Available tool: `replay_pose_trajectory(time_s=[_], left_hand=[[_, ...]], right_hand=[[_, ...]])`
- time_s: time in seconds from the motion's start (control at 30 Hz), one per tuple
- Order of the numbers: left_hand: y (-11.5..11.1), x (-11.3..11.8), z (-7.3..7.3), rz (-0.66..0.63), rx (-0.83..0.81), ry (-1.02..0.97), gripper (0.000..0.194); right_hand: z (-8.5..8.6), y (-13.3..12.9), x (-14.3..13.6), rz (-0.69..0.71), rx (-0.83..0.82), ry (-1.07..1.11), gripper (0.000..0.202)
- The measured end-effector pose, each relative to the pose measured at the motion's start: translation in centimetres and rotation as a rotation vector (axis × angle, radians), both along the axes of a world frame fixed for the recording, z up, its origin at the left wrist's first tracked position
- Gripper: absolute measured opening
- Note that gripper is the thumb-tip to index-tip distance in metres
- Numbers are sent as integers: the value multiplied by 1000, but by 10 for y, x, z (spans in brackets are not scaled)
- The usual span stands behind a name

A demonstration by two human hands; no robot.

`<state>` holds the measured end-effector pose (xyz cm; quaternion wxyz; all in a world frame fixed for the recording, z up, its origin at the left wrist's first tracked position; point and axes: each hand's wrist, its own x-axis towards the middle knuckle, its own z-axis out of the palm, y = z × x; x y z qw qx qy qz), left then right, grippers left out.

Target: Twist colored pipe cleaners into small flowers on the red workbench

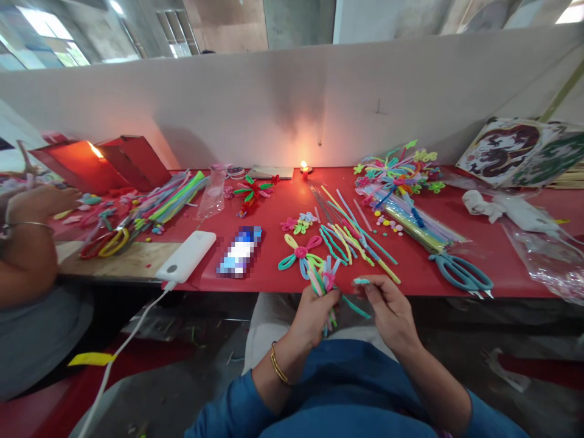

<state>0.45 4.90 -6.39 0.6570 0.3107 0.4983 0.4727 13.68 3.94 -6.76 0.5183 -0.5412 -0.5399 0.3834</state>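
Observation:
My left hand (314,316) is closed around a bundle of pipe cleaners (317,278) in pink, green and pale blue, just off the table's front edge. To its right, my right hand (390,311) pinches a short teal pipe cleaner (362,281) between thumb and fingers. Another teal strand (356,307) slants down between the hands; where it is attached cannot be made out. Just beyond the bundle lies a pipe-cleaner flower (300,251) with a pink centre. Loose pipe cleaners (349,243) are spread beyond my hands.
A lit candle (305,173) burns at the back. Blue-handled scissors (460,274) lie right, near a heap of pipe-cleaner flowers (396,170). Left are a phone (239,252) and a white power bank (187,255) with a cable. A co-worker's arm (30,243) is at far left.

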Motion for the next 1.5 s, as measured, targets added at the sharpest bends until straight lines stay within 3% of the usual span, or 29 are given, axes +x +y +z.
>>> replay_pose_trajectory(time_s=[0.07, 0.23, 0.4, 0.53, 0.63, 0.93, 1.03, 1.2, 1.3, 1.37, 1.4, 1.5], left_hand=[[0, 0, -2, 14, 3, -48, 14], [0, -2, -2, 28, 57, -61, 12], [-2, 0, -2, 55, 95, -51, 20], [-7, 6, -3, -87, 75, -162, 30], [-10, 9, -3, -208, 38, -224, 34], [-5, 2, 7, -172, -95, -372, 45], [-4, 1, 7, -67, -90, -350, 37], [-4, 2, 6, -123, -60, -318, 31], [-4, 1, 8, -64, -7, -272, 32], [-5, 0, 10, -124, -5, -208, 34], [-7, 0, 10, -201, -19, -178, 35], [-16, 2, 10, -501, -39, -114, 33]], right_hand=[[2, 0, 0, 18, 11, 16, 19], [6, -1, -4, 215, -119, -127, 16], [6, -1, -7, 265, -250, 2, 24], [8, 1, -11, 230, -332, 217, 31], [9, 0, -13, 254, -365, 243, 36], [1, -6, -10, 392, -403, 260, 37], [-1, -8, -9, 417, -428, 213, 38], [-5, -5, -3, 415, -386, 36, 39], [-1, 2, 9, 303, -264, -131, 35], [6, 4, 18, 240, -182, -103, 28], [10, 5, 21, 275, -176, -42, 30], [20, 2, 22, 573, -294, 143, 40]])
